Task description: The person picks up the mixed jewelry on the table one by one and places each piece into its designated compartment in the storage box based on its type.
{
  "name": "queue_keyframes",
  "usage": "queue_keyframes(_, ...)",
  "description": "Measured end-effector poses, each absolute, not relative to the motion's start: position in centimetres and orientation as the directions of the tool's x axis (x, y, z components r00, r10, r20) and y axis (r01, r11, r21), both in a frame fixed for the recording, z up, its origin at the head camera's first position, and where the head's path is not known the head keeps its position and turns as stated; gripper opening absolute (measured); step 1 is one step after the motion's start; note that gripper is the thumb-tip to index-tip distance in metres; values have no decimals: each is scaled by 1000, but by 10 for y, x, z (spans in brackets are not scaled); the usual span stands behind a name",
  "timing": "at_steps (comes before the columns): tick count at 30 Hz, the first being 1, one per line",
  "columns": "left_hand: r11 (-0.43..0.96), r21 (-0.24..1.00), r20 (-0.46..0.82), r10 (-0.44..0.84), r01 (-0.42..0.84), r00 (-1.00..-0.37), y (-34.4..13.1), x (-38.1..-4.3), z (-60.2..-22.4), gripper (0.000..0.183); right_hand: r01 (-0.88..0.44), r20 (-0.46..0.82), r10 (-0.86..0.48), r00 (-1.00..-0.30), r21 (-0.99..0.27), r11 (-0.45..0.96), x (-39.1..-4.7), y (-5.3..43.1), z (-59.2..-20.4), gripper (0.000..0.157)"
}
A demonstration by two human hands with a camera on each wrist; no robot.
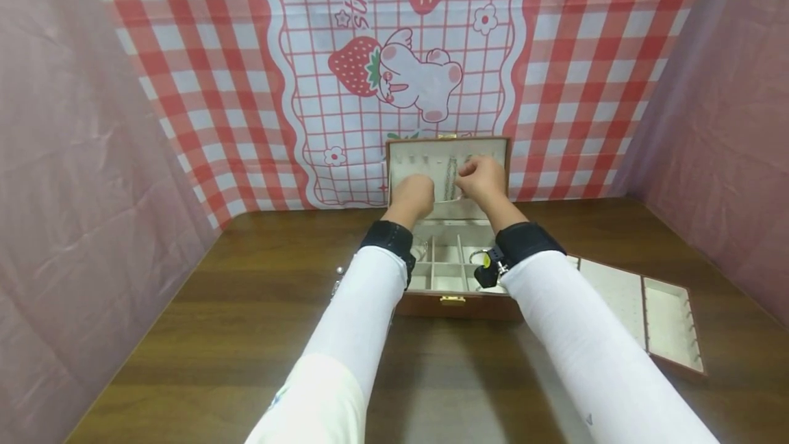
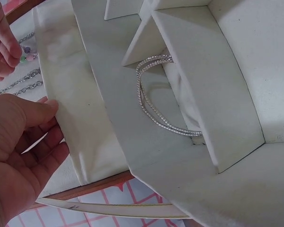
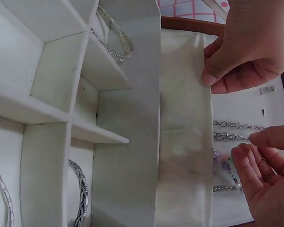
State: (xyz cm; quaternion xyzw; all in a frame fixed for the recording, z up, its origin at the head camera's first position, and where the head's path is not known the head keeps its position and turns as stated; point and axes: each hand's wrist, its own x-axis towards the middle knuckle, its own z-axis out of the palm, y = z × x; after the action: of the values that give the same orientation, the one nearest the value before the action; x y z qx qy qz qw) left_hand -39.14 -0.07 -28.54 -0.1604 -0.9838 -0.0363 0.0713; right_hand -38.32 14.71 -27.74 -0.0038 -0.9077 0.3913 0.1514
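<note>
A jewelry box (image 1: 453, 303) stands open with its lid up. My left hand (image 1: 414, 196) pinches the top edge of the cream fabric pocket (image 2: 80, 94) inside the lid, thumb in front and fingers behind. Silver chain necklaces (image 1: 450, 180) hang on the lid and run down behind the pocket edge. Beside them is my right hand (image 3: 270, 170), its fingers loosely bent and the thumb tip close to a chain. A beaded strand (image 3: 226, 163) with pink, green and purple beads hangs there too, partly hidden by the right fingers. Whether they touch it, I cannot tell.
Bracelets (image 2: 146, 99) lie in the box's divided compartments (image 1: 448, 278). A separate tray (image 1: 672, 321) lies to the right on the wooden table (image 1: 246, 334). Small shiny jewelry (image 1: 337, 279) sits left of the box. A checked cloth (image 1: 573, 88) hangs behind.
</note>
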Motion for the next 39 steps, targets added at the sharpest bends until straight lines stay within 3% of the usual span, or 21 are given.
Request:
queue_keyframes(15,956,12,177,288,294,-941,1,-393,-293,11,-104,256,115,-960,-706,701,-379,153,-286,19)
queue_keyframes(28,940,-21,210,338,341,-917,-1,-391,-289,10,-176,250,3,-968,-692,700,-370,155,-280,22)
queue_keyframes(39,889,28,199,443,457,-874,-13,-373,-274,26,-373,338,-221,-915,-498,783,-354,160,-271,24)
